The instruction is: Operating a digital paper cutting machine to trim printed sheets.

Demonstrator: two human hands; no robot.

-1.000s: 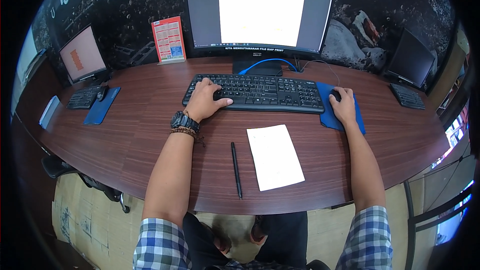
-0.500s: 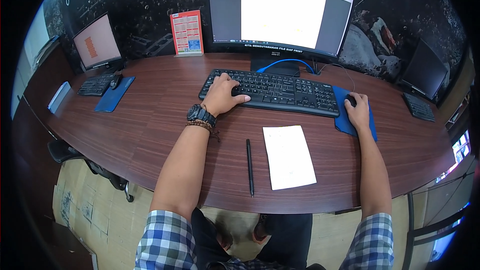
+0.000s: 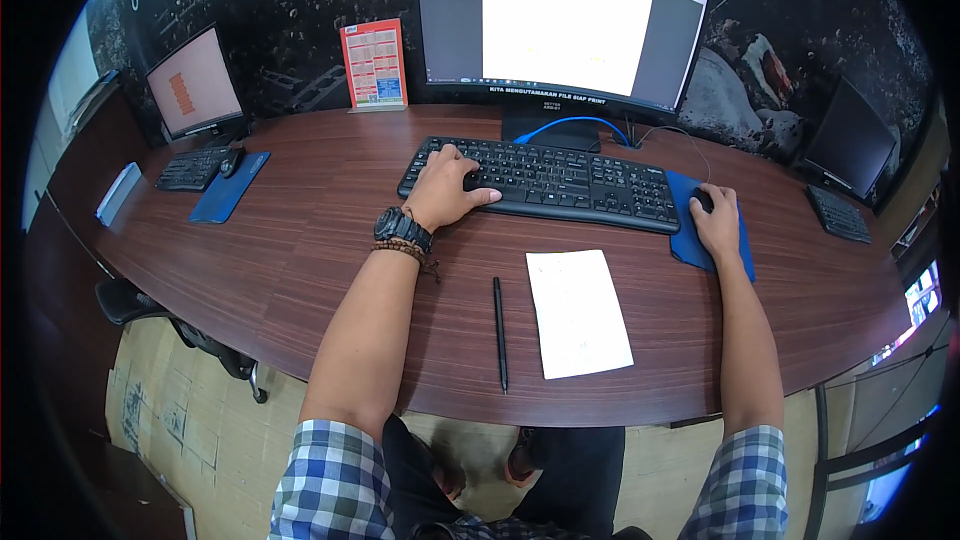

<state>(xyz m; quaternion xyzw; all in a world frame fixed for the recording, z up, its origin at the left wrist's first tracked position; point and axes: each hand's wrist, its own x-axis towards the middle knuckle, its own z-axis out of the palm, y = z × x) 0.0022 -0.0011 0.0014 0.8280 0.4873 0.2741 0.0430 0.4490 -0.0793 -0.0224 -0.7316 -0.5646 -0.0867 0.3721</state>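
My left hand [image 3: 442, 192] rests on the left end of a black keyboard [image 3: 560, 184], fingers spread over the keys and the thumb stretched to the right. A dark watch [image 3: 389, 225] and a beaded bracelet are on that wrist. My right hand [image 3: 716, 223] is curled over a black computer mouse [image 3: 702, 201], which is mostly covered by the fingers. Under the mouse lies a blue mouse pad [image 3: 690, 247]. On the desk between my forearms are a white sheet of paper [image 3: 579, 314] and, just left of it, a black pen [image 3: 500, 336].
A large monitor [image 3: 565, 25] showing a white page stands behind the keyboard, with a blue cable [image 3: 570, 121] at its base. Left of it is a red desk calendar [image 3: 374, 65]. Other screens stand at the far left [image 3: 195, 85] and far right [image 3: 852, 140].
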